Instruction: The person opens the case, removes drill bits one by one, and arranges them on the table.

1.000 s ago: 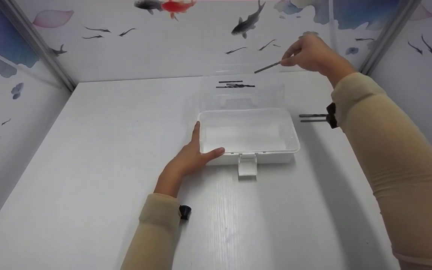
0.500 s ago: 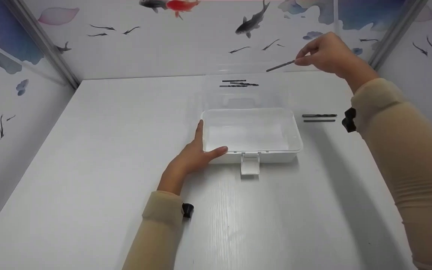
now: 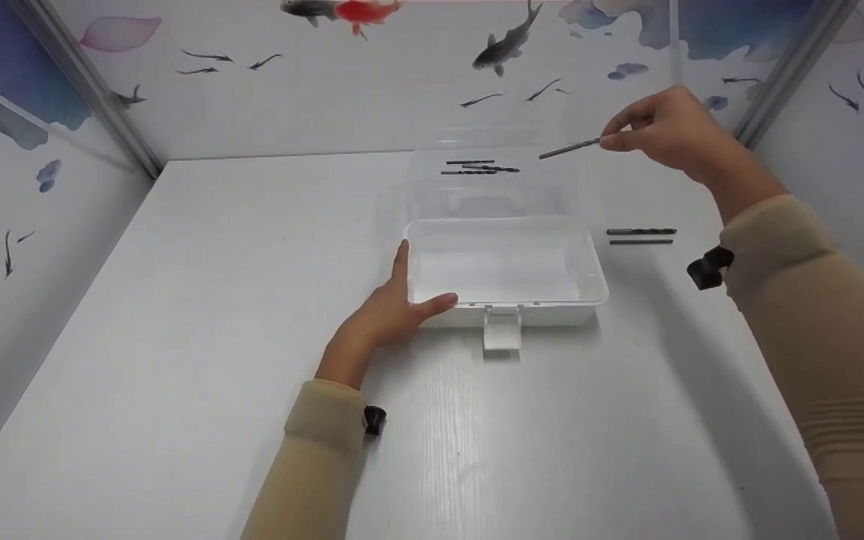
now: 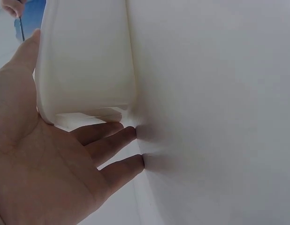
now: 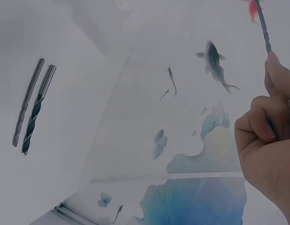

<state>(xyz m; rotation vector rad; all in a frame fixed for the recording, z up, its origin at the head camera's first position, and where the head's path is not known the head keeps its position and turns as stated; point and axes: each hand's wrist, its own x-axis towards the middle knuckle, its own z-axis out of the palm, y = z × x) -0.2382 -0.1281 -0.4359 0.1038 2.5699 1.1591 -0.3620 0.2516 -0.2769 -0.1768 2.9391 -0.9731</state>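
Observation:
My right hand (image 3: pixel 676 139) pinches a drill bit (image 3: pixel 568 148) between thumb and fingertips, held in the air to the right behind the box. In the right wrist view the same bit (image 5: pixel 264 28) sticks up from the fingertips. My left hand (image 3: pixel 379 315) rests at the front left corner of a white plastic box (image 3: pixel 503 223), thumb over the front rim and index finger along the left side. In the left wrist view, the other extended fingers (image 4: pixel 119 171) touch the tabletop beside the box wall. The box stands open, its inside bare.
Several thin drill bits (image 3: pixel 477 168) lie at the clear lid (image 3: pixel 552 199), which is folded back behind the box. Two more bits (image 3: pixel 642 232) lie side by side on the table, right of the box. Fish-patterned panels (image 3: pixel 327 90) border the table.
My right hand has moved right and a little nearer with the drill bit. The two bits right of the box now show whole, uncovered by the wrist. My left hand keeps its place.

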